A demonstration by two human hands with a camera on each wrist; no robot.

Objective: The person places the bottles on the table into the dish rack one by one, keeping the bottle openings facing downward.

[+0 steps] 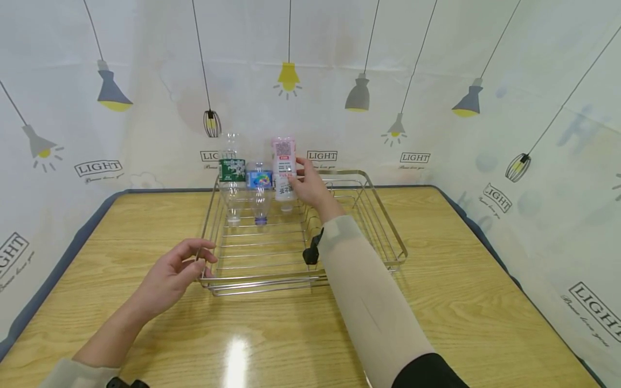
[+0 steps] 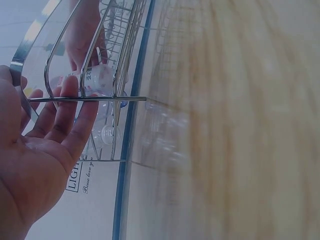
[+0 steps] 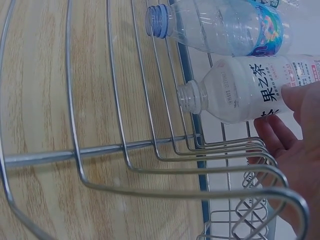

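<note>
A silver wire dish rack (image 1: 267, 277) sits on the wooden table. My right hand (image 1: 312, 186) grips a clear plastic bottle with a pink and white label (image 1: 283, 167), neck down, at the rack's back. Beside it, left of it, two more clear plastic bottles stand neck down in the rack: a blue-label bottle (image 1: 259, 180) and a taller green-label bottle (image 1: 232, 170). In the right wrist view the held bottle's capless neck (image 3: 192, 97) points at the wires. My left hand (image 1: 167, 280) holds the rack's front left corner, fingers (image 2: 75, 120) against the wires.
Upright wire loops (image 3: 165, 170) divide the rack's middle from its right side. A patterned white curtain (image 1: 330, 32) with lamp drawings surrounds the wooden table (image 1: 466, 302) at the back and sides, with a dark blue border (image 1: 480, 234) along the table edge.
</note>
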